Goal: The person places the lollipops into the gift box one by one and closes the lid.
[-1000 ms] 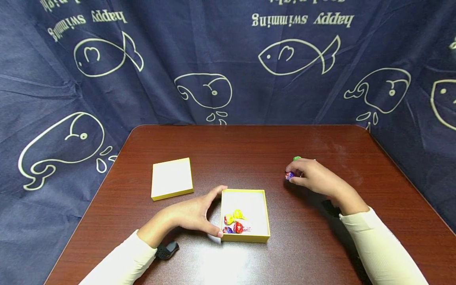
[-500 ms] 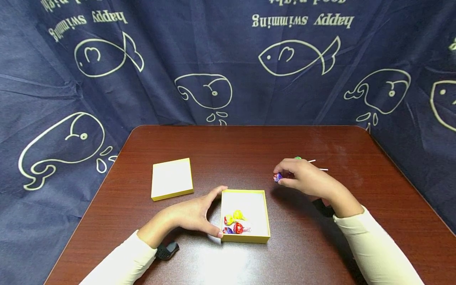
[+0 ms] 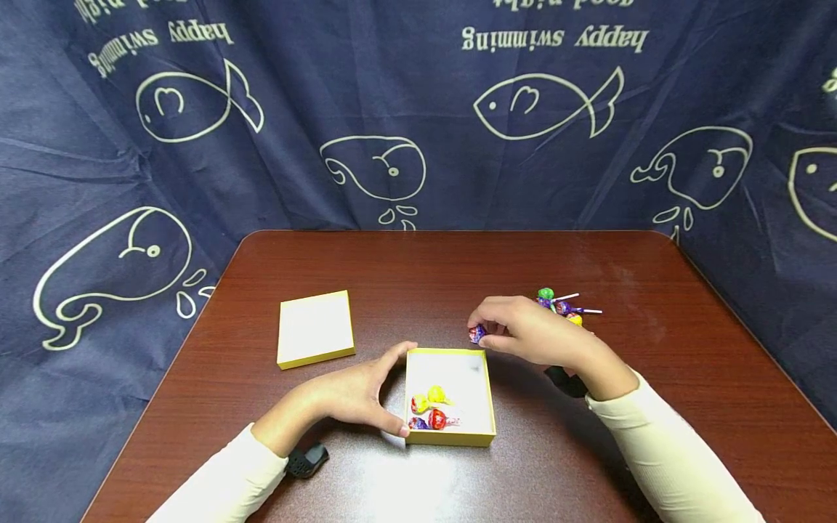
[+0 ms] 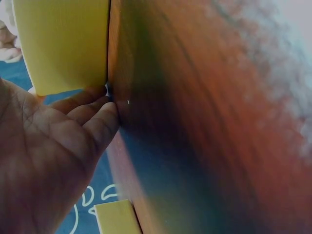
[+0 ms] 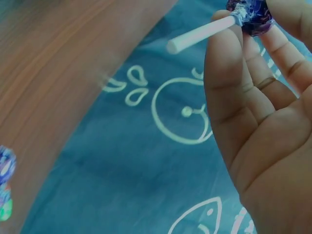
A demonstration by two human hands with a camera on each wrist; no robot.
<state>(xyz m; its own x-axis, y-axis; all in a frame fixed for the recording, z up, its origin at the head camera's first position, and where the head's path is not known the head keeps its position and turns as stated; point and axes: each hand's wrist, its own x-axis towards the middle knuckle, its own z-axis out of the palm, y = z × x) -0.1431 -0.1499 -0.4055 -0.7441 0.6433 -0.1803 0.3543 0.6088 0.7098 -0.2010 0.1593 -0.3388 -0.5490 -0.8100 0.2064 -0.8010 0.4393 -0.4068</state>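
Observation:
In the head view my right hand [image 3: 523, 330] pinches a purple-wrapped lollipop [image 3: 477, 334] just beyond the box's far right corner. Its white stick [image 5: 202, 35] points out past the fingers in the right wrist view. A yellow-edged square box [image 3: 480, 392] with a white inside lies at the middle. My left hand [image 3: 356, 388] holds it across the left side, thumb at the near corner and fingers at the far one. Inside, toward the near left, are a red lollipop [image 3: 437, 418], a yellow one [image 3: 436, 394], a red-and-yellow one [image 3: 419, 403] and a purple one [image 3: 418, 423].
The matching lid [image 3: 315, 328] lies left of the box with its white inside up. Several more lollipops, including a green one [image 3: 546, 293] and a yellow one [image 3: 575, 319], lie beyond my right hand. A dark blue curtain [image 3: 445, 181] hangs behind the brown table [image 3: 418, 276].
My right hand has carried the purple lollipop left and slightly nearer, toward the box, uncovering the lollipops on the right. My left hand and the box have stayed in place.

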